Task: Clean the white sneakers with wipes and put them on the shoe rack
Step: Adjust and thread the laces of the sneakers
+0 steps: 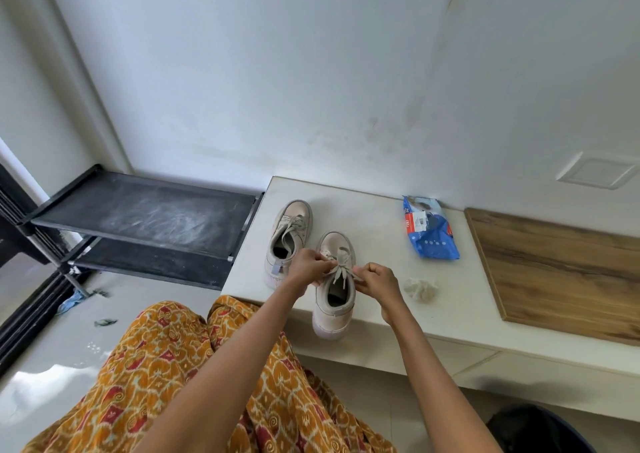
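White ledge (433,300), low, against wall: holds two white sneakers. Near sneaker (334,300), heel overhanging front edge; left hand (306,267) and right hand (377,284) each pinch its laces (341,265). Far sneaker (287,241), just left of it, untouched. Crumpled used wipe (420,289), right of right hand. Blue wipes pack (429,229), further back. Black shoe rack (145,224), left of ledge, top shelf dusty. Wooden board (568,269), right.

sneakers (289,241): 2 | wipes pack (429,227): 1 | crumpled wipe (420,289): 1 (used-looking)
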Available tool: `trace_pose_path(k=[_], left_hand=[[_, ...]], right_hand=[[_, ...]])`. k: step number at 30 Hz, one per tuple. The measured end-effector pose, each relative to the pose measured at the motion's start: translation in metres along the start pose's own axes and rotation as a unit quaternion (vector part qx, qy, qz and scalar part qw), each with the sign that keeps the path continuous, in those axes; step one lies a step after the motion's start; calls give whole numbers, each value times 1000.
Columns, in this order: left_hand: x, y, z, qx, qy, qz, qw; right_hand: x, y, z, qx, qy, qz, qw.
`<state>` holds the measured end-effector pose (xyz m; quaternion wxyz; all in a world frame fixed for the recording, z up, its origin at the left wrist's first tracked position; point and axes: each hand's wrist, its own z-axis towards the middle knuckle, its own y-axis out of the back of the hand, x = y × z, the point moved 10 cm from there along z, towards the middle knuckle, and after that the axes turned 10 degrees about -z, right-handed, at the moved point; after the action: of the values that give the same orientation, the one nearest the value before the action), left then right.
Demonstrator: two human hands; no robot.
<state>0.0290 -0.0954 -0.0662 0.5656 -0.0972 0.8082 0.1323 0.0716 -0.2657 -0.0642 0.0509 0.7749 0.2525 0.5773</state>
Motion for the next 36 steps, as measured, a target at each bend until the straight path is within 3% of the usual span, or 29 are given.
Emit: trace_pose_path(k=[6,12,17,22,27,30,33,36], left_hand=[[-5,2,-9,-32,-21,11,999],[8,3,-19,-24,12,46,999],[2,-2,-9,-31,11,-53,998],[-20,-16,7,-13,1,-209,978],[-41,-32,22,8,-6,-227,974],[-51,-39,27,36,-22,-153,987],[-69,-22,33,-11,-115,4,993],[-102,19,17,-163,-268,182,932]], right_hand=[[8,0,-11,4,9,-30,1000],[-9,-17,-31,87,-36,-207,974],[8,0,-6,-32,13,-320,947],[41,22,31,-101,25,-320,942],[52,27,65,-119,8,-281,952],[54,32,72,-140,-8,-241,960],[79,38,56,-247,66,-219,942],[118,12,25,-299,232,-189,906]])
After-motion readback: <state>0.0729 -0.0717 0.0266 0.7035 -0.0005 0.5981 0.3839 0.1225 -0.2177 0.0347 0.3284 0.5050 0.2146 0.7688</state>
